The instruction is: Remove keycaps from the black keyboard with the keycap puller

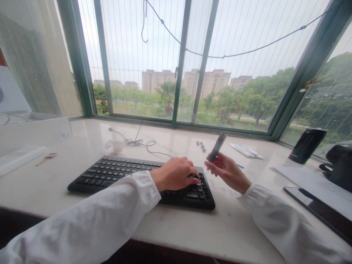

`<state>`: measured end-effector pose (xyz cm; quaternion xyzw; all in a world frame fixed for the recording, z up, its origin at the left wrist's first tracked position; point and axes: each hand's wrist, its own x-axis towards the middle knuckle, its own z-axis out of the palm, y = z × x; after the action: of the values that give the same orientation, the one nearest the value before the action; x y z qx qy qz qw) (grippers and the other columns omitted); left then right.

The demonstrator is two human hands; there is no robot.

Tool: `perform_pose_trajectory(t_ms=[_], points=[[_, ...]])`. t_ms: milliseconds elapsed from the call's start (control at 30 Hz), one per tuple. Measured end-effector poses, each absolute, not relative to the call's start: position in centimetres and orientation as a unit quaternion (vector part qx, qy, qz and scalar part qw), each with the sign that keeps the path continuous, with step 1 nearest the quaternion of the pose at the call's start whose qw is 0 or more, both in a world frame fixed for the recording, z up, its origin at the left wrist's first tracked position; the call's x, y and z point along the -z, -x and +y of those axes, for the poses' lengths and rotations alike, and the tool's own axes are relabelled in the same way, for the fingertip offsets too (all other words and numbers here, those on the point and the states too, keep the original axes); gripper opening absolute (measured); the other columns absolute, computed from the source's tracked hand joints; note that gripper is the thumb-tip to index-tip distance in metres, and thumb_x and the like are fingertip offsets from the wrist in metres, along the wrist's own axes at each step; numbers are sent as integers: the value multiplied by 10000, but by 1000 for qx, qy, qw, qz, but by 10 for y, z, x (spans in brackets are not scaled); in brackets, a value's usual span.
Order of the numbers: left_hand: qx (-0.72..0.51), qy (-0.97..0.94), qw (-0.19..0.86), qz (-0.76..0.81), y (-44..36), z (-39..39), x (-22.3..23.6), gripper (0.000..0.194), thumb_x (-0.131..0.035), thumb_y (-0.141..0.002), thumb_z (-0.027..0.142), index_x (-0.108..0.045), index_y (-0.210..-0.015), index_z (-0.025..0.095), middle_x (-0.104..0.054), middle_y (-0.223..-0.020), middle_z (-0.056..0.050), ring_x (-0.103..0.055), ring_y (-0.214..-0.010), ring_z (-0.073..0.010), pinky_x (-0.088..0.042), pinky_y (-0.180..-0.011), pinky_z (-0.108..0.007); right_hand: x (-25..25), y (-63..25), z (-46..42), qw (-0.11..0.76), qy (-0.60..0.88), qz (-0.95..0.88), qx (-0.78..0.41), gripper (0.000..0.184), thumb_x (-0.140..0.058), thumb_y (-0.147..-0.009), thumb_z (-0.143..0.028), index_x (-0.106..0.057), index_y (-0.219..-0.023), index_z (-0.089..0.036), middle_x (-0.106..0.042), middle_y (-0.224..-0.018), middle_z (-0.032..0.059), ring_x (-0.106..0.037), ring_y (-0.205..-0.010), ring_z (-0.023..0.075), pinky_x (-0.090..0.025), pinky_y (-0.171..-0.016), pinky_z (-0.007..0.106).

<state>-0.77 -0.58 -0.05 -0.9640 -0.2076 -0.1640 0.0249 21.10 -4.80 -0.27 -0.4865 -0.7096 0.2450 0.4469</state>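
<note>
Black keyboard (121,169), seemingly gapped at right, lies under the left hand (177,174), whose grip I cannot tell; right hand (226,169) holds a slim dark tool (217,148).

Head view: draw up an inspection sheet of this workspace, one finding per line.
Surface: pale, glossy countertop beneath a window.
Things in use: black keyboard; slim dark tool; small grey pieces behind the keyboard, perhaps keycaps.
Clutter: white box at left; clear packet, upright black object, paper and dark-screened device at right.
Hands: left hand over the keyboard's right end, grip unclear; right hand holds the tool, raised.
Cables: thin cable, loosely looped behind the keyboard.
Surroundings: trees and tall buildings outside; knotted cord across the window.
</note>
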Motion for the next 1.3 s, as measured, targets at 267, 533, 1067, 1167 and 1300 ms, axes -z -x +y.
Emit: perform_pose_trajectory(t_ms=[267,533,1067,1167,1300], points=[[179,974,37,-133,4,-11,4,220,-534,-957,355,-721,-1038,270,-712,-1003,12,-615,-885,-152,-478,-759,-292,3,-214,-46,471,500,-696,-209,390,-661,-815,-533,-546,-897,-169,-642,-719,35,-631,-642,169,-496,-544,271],[156,973,113,-129,4,-19,-2,194,-506,-970,315,-681,-1009,240,-690,-945,-9,-606,-852,-172,-458,-704,-326,6,-214,-45,452,504,-716,-170,363,-629,-845,-523,-556,-903,-172,-649,-735,34,-604,-617,153,-505,-558,267],[162,971,120,-126,4,-27,-2,677,-498,-756,801,-654,-915,162,-664,-873,-69,-599,-826,-242,-430,-743,-370,4,-213,-47,446,502,-717,-187,353,-639,-839,-512,-541,-889,-177,-648,-732,35,-634,-644,171,-505,-562,267],[162,969,137,-128,3,-27,-1,630,-478,-808,760,-640,-879,156,-659,-865,-66,-603,-823,-236,-429,-726,-364,4,-213,-47,445,502,-718,-186,353,-637,-841,-512,-541,-886,-175,-647,-734,37,-634,-644,171,-502,-560,267],[161,966,159,-124,0,-25,2,587,-423,-883,695,-623,-908,143,-657,-881,-77,-611,-827,-241,-439,-724,-365,4,-213,-47,444,501,-719,-190,357,-639,-838,-513,-540,-887,-174,-649,-740,40,-632,-641,170,-500,-563,270]])
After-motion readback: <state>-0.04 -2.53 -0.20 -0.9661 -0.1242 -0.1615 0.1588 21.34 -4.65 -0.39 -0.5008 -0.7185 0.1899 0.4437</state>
